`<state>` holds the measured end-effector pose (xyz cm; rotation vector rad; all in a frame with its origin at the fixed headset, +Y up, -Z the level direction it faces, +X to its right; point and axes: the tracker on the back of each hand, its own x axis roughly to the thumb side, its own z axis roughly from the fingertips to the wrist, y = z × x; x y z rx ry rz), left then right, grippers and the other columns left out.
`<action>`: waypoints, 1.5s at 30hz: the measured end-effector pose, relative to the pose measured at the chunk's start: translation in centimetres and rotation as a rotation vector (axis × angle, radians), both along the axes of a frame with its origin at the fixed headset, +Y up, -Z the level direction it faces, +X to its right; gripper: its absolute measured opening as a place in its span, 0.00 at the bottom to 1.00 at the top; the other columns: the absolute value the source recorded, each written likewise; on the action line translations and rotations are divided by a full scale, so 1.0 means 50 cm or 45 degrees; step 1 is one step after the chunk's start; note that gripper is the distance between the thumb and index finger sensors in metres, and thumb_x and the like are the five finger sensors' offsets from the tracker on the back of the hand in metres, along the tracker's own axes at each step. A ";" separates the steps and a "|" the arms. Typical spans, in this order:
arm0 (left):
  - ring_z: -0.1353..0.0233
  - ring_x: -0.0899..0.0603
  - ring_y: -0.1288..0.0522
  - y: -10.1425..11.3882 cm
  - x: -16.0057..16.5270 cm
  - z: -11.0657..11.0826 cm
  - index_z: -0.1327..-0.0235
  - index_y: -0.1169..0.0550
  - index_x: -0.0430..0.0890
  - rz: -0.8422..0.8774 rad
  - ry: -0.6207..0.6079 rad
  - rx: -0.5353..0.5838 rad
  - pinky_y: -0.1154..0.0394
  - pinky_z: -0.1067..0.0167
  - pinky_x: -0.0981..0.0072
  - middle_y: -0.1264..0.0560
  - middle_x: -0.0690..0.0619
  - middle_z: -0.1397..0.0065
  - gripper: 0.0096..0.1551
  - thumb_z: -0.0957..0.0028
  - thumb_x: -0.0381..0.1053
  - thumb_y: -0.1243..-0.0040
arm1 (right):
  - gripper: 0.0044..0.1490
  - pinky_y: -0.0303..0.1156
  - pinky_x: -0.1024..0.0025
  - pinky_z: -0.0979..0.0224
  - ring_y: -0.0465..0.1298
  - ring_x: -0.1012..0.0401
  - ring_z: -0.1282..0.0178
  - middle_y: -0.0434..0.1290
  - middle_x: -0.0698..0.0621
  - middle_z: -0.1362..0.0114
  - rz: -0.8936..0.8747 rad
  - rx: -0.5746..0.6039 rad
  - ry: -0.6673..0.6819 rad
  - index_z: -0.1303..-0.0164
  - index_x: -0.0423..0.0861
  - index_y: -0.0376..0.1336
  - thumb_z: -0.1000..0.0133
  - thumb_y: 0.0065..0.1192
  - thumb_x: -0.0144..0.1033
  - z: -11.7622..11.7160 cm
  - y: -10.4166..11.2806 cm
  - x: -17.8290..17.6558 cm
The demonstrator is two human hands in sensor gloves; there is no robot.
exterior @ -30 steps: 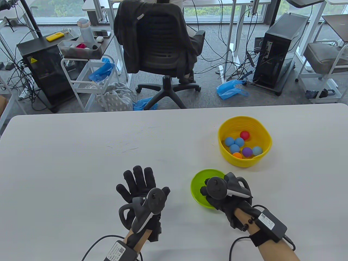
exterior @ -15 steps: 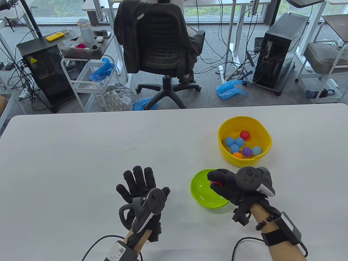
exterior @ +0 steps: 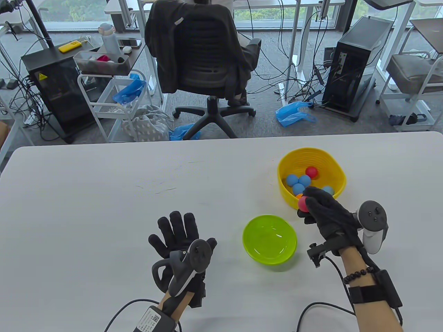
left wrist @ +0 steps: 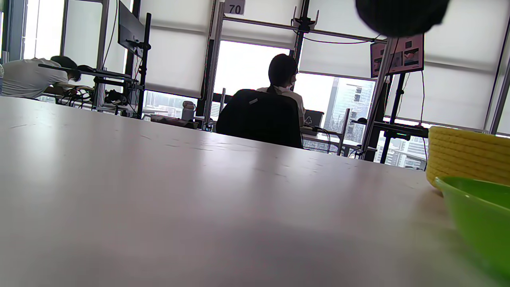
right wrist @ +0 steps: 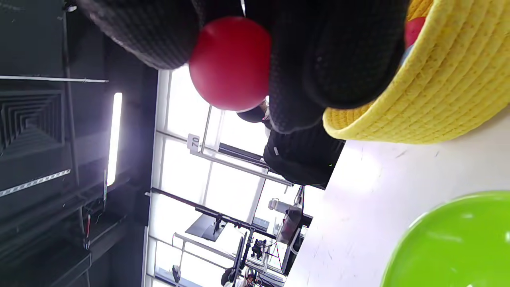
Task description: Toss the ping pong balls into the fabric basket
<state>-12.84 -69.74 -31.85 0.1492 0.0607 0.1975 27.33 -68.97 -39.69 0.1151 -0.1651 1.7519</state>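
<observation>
Now the right hand pinches a red ball at the basket's near rim; the green bowl sits close at the hand's eight o'clock; the left hand rests spread flat on the table, bare white surface stretching from its nine to twelve.

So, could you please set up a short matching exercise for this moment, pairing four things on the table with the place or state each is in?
Things:
1. red ball
2. green bowl
3. yellow basket
4. left hand

States:
A. holds several balls
B. flat on the table, fingers spread
C. pinched in the right hand by the basket's near rim
D. holds no ball

Pairs: 1-C, 2-D, 3-A, 4-B
</observation>
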 end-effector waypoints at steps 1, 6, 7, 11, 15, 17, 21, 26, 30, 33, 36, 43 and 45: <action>0.16 0.26 0.69 0.000 0.000 0.000 0.14 0.52 0.44 -0.002 0.001 0.000 0.71 0.31 0.18 0.64 0.39 0.11 0.55 0.44 0.67 0.45 | 0.35 0.83 0.58 0.44 0.84 0.48 0.45 0.68 0.36 0.24 -0.029 -0.018 -0.012 0.23 0.43 0.60 0.37 0.63 0.46 -0.004 -0.001 0.006; 0.16 0.26 0.69 0.001 0.000 -0.001 0.14 0.52 0.44 -0.007 0.007 -0.002 0.71 0.31 0.18 0.64 0.39 0.11 0.55 0.45 0.67 0.45 | 0.39 0.81 0.56 0.35 0.80 0.46 0.36 0.61 0.35 0.19 -0.177 -0.085 -0.042 0.18 0.42 0.53 0.34 0.59 0.48 -0.026 -0.006 0.029; 0.16 0.26 0.69 0.000 -0.001 -0.001 0.14 0.52 0.44 -0.008 0.010 -0.002 0.71 0.31 0.18 0.64 0.39 0.11 0.55 0.44 0.67 0.45 | 0.42 0.79 0.55 0.31 0.77 0.46 0.32 0.57 0.33 0.18 -0.195 -0.088 -0.031 0.16 0.41 0.49 0.34 0.57 0.49 -0.031 -0.008 0.032; 0.16 0.26 0.69 0.001 -0.003 -0.003 0.14 0.52 0.44 -0.016 0.025 -0.008 0.71 0.31 0.18 0.64 0.39 0.11 0.55 0.44 0.67 0.45 | 0.49 0.68 0.47 0.21 0.66 0.41 0.21 0.45 0.29 0.15 -0.327 -0.127 0.004 0.14 0.38 0.35 0.31 0.50 0.51 -0.052 -0.021 0.050; 0.16 0.26 0.69 0.002 -0.004 -0.004 0.14 0.52 0.44 -0.020 0.038 -0.014 0.71 0.31 0.18 0.64 0.39 0.11 0.55 0.44 0.67 0.45 | 0.55 0.60 0.45 0.18 0.56 0.37 0.17 0.35 0.23 0.17 -0.433 -0.137 0.063 0.17 0.35 0.24 0.30 0.45 0.54 -0.071 -0.030 0.070; 0.16 0.26 0.69 0.002 -0.005 -0.005 0.14 0.52 0.44 -0.022 0.043 -0.016 0.71 0.31 0.18 0.64 0.39 0.11 0.55 0.44 0.67 0.45 | 0.56 0.59 0.44 0.17 0.53 0.36 0.16 0.32 0.21 0.19 -0.492 -0.147 0.085 0.19 0.33 0.21 0.29 0.42 0.54 -0.076 -0.037 0.079; 0.16 0.26 0.69 0.003 -0.004 -0.004 0.14 0.52 0.44 -0.032 0.048 -0.023 0.71 0.31 0.18 0.64 0.39 0.11 0.55 0.44 0.67 0.45 | 0.57 0.58 0.44 0.17 0.52 0.36 0.16 0.30 0.19 0.21 -0.506 -0.138 0.036 0.22 0.31 0.19 0.29 0.41 0.53 -0.076 -0.045 0.096; 0.16 0.26 0.69 0.001 -0.004 -0.006 0.14 0.53 0.44 -0.029 0.042 -0.037 0.71 0.31 0.18 0.64 0.39 0.11 0.55 0.44 0.67 0.45 | 0.54 0.58 0.44 0.18 0.54 0.37 0.16 0.34 0.22 0.18 -0.484 -0.092 -0.017 0.18 0.33 0.23 0.30 0.42 0.52 -0.061 -0.033 0.105; 0.16 0.26 0.69 0.004 -0.004 -0.005 0.14 0.53 0.45 -0.013 0.037 -0.035 0.71 0.31 0.18 0.64 0.39 0.11 0.55 0.45 0.67 0.45 | 0.50 0.60 0.41 0.21 0.58 0.35 0.19 0.40 0.25 0.16 -0.334 -0.029 -0.111 0.15 0.35 0.31 0.31 0.45 0.50 -0.036 -0.010 0.100; 0.16 0.26 0.69 0.006 -0.003 -0.003 0.14 0.53 0.45 0.001 0.028 -0.034 0.71 0.31 0.18 0.64 0.39 0.11 0.55 0.45 0.67 0.45 | 0.46 0.63 0.40 0.24 0.62 0.34 0.22 0.47 0.27 0.16 -0.078 0.042 -0.180 0.14 0.37 0.40 0.32 0.49 0.49 -0.008 0.012 0.094; 0.16 0.26 0.69 0.006 -0.003 -0.002 0.14 0.53 0.45 0.012 0.015 -0.042 0.71 0.31 0.18 0.64 0.39 0.11 0.55 0.45 0.67 0.45 | 0.42 0.66 0.39 0.26 0.66 0.34 0.25 0.53 0.29 0.17 0.189 0.126 -0.215 0.16 0.38 0.49 0.34 0.52 0.49 0.018 0.028 0.088; 0.16 0.27 0.69 0.008 -0.005 0.000 0.14 0.52 0.45 0.073 -0.014 -0.053 0.71 0.31 0.18 0.64 0.40 0.11 0.54 0.45 0.67 0.45 | 0.40 0.62 0.34 0.26 0.64 0.31 0.24 0.57 0.31 0.16 0.922 0.200 -0.165 0.17 0.43 0.54 0.37 0.56 0.49 0.077 0.034 0.062; 0.16 0.27 0.69 0.006 -0.004 -0.001 0.15 0.52 0.45 0.073 -0.024 -0.040 0.70 0.31 0.18 0.63 0.40 0.11 0.55 0.45 0.67 0.44 | 0.41 0.60 0.33 0.25 0.61 0.30 0.22 0.54 0.31 0.14 1.126 0.207 -0.153 0.16 0.44 0.54 0.37 0.56 0.50 0.090 0.028 0.046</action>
